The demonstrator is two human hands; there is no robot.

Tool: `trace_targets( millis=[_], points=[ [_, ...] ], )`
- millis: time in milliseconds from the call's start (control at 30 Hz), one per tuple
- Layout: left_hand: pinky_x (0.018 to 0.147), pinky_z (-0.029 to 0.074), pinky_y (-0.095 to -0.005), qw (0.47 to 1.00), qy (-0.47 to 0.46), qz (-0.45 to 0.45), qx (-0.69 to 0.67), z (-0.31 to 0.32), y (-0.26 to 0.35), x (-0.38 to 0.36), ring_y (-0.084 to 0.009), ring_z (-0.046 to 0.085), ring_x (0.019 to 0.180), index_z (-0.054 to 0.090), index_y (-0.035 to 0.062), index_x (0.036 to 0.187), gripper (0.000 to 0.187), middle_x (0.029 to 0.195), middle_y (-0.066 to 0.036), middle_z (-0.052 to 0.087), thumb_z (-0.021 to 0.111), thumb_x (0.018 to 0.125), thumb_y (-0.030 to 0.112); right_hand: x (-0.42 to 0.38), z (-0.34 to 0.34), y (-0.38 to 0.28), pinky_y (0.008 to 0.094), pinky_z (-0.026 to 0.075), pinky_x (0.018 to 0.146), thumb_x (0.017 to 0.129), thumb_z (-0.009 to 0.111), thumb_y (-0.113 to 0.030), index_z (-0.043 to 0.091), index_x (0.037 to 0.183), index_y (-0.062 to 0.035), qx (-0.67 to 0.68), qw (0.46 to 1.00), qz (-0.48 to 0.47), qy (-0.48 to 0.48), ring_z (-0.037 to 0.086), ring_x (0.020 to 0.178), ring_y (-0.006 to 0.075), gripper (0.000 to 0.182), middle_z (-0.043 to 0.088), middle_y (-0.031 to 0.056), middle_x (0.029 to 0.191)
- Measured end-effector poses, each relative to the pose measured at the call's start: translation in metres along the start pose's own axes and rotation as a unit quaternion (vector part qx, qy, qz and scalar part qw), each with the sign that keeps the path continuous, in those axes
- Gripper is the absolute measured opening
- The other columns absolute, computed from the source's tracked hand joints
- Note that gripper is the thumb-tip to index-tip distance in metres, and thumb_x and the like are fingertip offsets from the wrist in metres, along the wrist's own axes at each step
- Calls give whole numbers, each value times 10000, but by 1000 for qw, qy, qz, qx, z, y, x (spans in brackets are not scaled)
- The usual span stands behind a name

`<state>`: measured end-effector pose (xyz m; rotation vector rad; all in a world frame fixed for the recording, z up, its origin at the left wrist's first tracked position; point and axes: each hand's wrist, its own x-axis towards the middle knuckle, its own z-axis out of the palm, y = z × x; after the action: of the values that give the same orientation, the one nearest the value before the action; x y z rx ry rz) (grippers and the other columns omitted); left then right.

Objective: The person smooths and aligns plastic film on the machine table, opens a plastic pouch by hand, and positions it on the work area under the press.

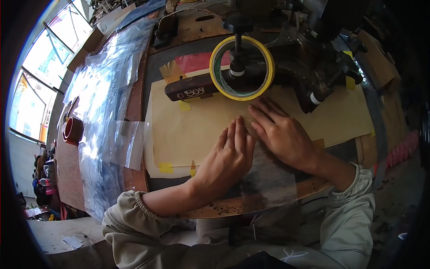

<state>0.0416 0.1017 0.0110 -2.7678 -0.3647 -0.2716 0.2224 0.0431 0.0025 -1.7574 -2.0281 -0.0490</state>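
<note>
My left hand (225, 160) rests with its fingers stretched forward on a clear plastic bag or sheet (268, 181) that lies over cream-coloured paper (192, 134). To its right lies my right hand (286, 138), fingers extended and slightly apart, near the bag's far edge. Neither hand seems to grip anything; what is beneath the palms is hidden. Just beyond my fingertips, a roll of yellow tape (270, 71) hangs around a black knobbed post on a dark metal clamp arm (192, 88). Yellow tape pieces (165, 167) sit along the paper's edges.
Clear plastic bags (105, 148) cover the left side of the bench, beside a reddish-brown tape roll (73, 130). A heavy machine column (313, 40) stands at the back right. Cardboard (378, 62) is at the far right, with pink wrapped material (402, 148) below it.
</note>
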Motion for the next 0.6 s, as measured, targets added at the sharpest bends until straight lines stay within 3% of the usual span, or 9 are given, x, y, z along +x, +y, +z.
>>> trace_targets(
  millis=[600],
  points=[
    [1056, 447, -398, 999, 9, -19, -49, 3, -4, 2, -363, 551, 1251, 517, -137, 1173, 387, 1339, -347, 490, 534, 837, 54, 4, -1, 3, 429, 451, 1056, 980, 526, -185, 568, 1250, 87, 25, 1000, 16, -7, 512, 1265, 395, 386, 539, 285, 1314]
  ],
)
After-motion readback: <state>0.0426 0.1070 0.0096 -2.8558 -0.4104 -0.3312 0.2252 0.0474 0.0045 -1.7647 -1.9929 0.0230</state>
